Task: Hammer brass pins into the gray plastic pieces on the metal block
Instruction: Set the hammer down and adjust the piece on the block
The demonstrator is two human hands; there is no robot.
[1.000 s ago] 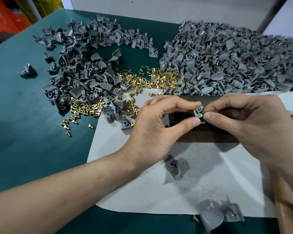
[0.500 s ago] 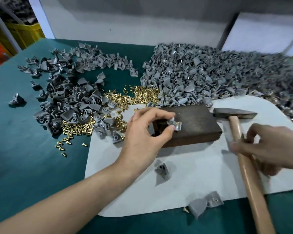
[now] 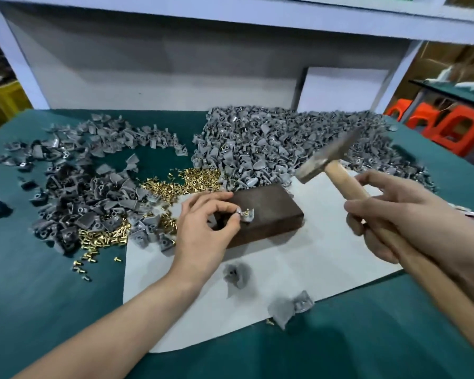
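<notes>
No readable text, labels, brands, numbers or signs anywhere in view.

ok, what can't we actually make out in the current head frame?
All head view.
- Hammer head: motion-blurred, striking face unreadable.
- Brass pin in the gray piece: too small to judge how deep it sits.
- Gray piece, left side: covered by fingertips of the left hand.
- Hammer handle: middle covered by the right hand; butt end runs off the right frame edge.
- Metal block: near-left corner behind the left hand.
</notes>
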